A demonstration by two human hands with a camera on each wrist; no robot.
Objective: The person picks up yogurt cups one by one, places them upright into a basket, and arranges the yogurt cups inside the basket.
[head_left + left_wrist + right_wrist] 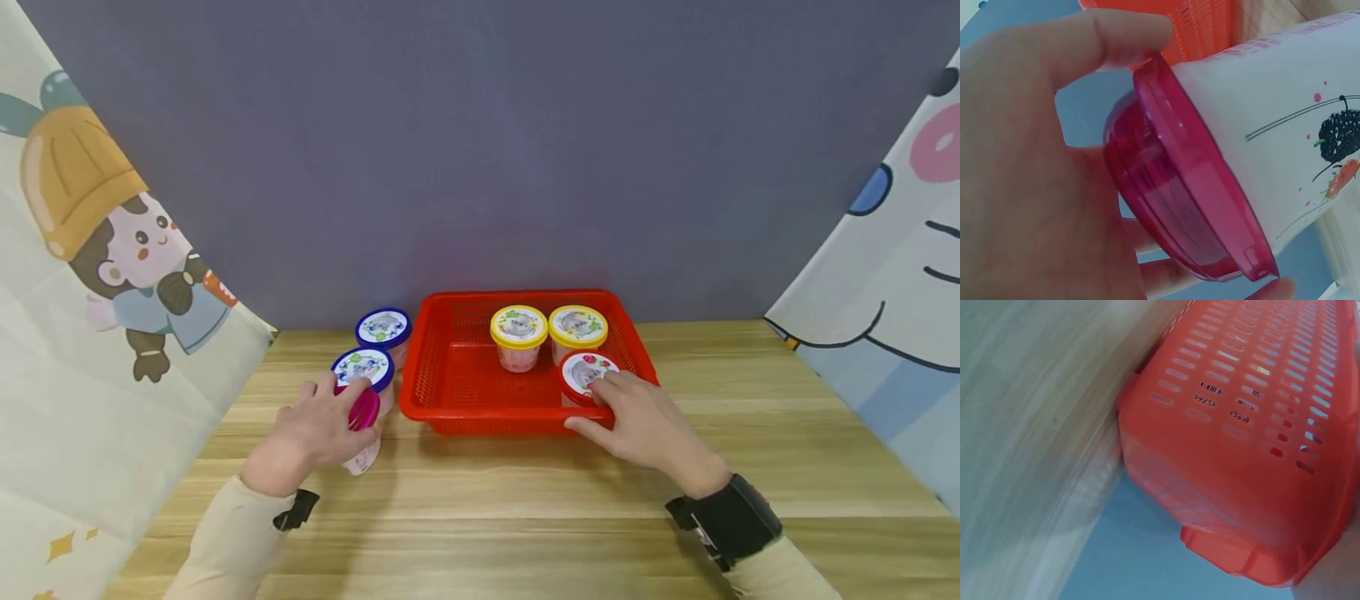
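Observation:
My left hand point(311, 429) grips a small white cup with a see-through magenta lid point(364, 412), left of the red basket. In the left wrist view the fingers and thumb go round that lid point(1185, 181), and berries are printed on the cup's side point(1279, 119). My right hand point(652, 421) reaches over the basket's front right corner, its fingers curled on a red-lidded cup point(581, 372). That cup's lower part is hidden by the rim. Two yellow-lidded cups point(519, 327) stand behind it inside the red basket point(465, 400).
Two blue-lidded cups point(383, 327) stand on the wooden table point(480, 517) along the basket's left side. A grey-blue panel point(480, 150) rises behind the basket. Cartoon-printed cloths point(97, 275) flank the table on both sides. The right wrist view is mostly filled by the basket's slotted wall point(1235, 469).

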